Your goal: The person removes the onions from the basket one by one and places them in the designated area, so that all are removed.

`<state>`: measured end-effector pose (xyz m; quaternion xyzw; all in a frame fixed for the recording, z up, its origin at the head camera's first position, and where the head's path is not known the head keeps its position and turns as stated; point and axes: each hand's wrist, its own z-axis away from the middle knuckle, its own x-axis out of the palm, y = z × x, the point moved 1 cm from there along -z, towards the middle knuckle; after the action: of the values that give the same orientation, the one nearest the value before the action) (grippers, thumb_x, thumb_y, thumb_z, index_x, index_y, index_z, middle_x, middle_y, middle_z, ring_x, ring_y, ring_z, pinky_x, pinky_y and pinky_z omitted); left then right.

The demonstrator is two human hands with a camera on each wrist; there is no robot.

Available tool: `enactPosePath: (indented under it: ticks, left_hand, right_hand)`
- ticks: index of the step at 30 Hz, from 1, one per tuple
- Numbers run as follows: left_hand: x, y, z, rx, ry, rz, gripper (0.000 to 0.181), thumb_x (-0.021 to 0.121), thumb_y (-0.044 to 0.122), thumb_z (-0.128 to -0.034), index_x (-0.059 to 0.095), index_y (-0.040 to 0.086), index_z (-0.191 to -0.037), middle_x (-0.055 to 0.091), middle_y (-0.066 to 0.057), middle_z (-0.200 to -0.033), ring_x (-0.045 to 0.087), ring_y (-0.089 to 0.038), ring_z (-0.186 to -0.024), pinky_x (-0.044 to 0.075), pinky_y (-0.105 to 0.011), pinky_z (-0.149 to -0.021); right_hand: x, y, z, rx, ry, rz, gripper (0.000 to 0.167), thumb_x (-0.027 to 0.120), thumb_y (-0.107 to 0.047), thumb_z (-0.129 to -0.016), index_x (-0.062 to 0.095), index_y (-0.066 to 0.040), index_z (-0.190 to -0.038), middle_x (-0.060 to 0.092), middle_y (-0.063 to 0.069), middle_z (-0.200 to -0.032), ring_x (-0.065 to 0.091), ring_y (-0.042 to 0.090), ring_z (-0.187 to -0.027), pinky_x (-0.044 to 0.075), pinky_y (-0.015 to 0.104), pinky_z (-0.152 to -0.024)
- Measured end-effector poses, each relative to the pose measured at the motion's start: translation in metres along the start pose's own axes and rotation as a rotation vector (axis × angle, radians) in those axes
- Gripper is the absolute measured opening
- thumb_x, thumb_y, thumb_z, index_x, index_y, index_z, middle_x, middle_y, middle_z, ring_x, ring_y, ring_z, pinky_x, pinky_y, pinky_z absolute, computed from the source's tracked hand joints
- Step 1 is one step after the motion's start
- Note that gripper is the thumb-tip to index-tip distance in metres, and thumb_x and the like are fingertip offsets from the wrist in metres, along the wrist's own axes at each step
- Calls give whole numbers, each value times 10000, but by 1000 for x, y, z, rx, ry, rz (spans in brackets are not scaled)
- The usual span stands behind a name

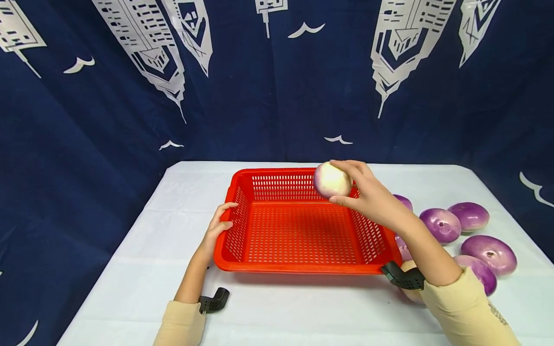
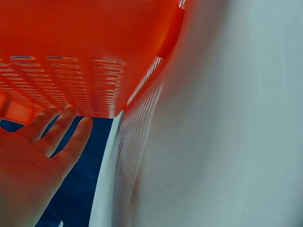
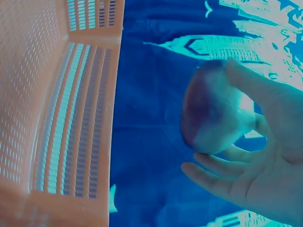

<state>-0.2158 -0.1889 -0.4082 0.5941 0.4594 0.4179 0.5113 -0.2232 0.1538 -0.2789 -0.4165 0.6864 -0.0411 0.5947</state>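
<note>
A round purple-and-white turnip is held above the back right part of the red plastic basket. My right hand grips it between thumb and fingers; the right wrist view shows the turnip beside the basket wall, apart from it. At the basket's left side, my left hand holds the rim, its thumb and a finger reaching over the edge. In the left wrist view, several fingers lie by the slotted wall. The basket's visible floor is bare.
Several more turnips lie on the white table right of the basket, some partly hidden behind my right forearm. Dark blue cloth with white printed buildings hangs behind the table. Each wrist wears a black camera mount.
</note>
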Motion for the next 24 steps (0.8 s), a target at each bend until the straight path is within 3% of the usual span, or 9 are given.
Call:
enactPosePath:
  ticks: [3, 7, 9, 11, 14, 22, 24]
  left_hand:
    - [0, 1, 0, 6, 5, 3, 524, 314, 58, -783, 301, 70, -1306, 313, -174, -1294, 436, -288, -1020, 453, -343, -766]
    - [0, 1, 0, 0, -3, 19, 524, 308, 52, -789, 294, 70, -1312, 310, -173, -1297, 433, -289, -1031, 452, -342, -773]
    - [0, 1, 1, -4, -10, 24, 526, 305, 53, -791, 290, 71, -1317, 307, -179, -1300, 435, -287, -1034, 454, -339, -775]
    - [0, 1, 1, -5, -14, 25, 529, 305, 56, -792, 287, 72, -1321, 310, -184, -1299, 443, -284, -1030, 457, -335, -776]
    - [0, 0, 1, -3, -16, 22, 530, 306, 58, -793, 286, 72, -1322, 313, -188, -1298, 455, -275, -1023, 461, -328, -773]
    - [0, 1, 1, -12, -9, 25, 525, 312, 62, -791, 300, 90, -1315, 320, -191, -1298, 459, -287, -1024, 461, -342, -775]
    - [0, 0, 1, -14, -3, 24, 528, 311, 65, -789, 302, 92, -1316, 319, -188, -1300, 455, -290, -1026, 460, -344, -773]
  right_hand:
    - [-9, 1, 8, 47, 57, -32, 743, 680, -272, -786, 288, -190, -1412, 286, 173, -1370, 379, 352, -1167, 394, 575, -901]
    - [-16, 5, 20, 83, 144, -56, 772, 707, -223, -764, 280, -134, -1401, 295, 186, -1364, 372, 358, -1177, 392, 560, -909]
    - [-19, 9, 28, 94, 193, -52, 766, 726, -192, -744, 307, -93, -1378, 325, 182, -1342, 379, 340, -1172, 434, 373, -945]
    - [-22, 14, 36, 99, 237, -37, 750, 739, -167, -728, 340, -72, -1355, 349, 181, -1320, 387, 333, -1158, 425, 164, -903]
    - [-25, 21, 51, 136, 268, -24, 749, 741, -185, -727, 350, -112, -1362, 354, 169, -1327, 371, 318, -1152, 278, -44, -777]
    - [-31, 46, 90, 241, 339, 13, 758, 711, -212, -761, 314, -214, -1406, 307, 164, -1400, 334, 235, -1188, 252, -66, -746]
    - [-31, 53, 99, 255, 371, 9, 747, 702, -199, -770, 314, -245, -1408, 286, 153, -1417, 347, 81, -1165, 260, -59, -751]
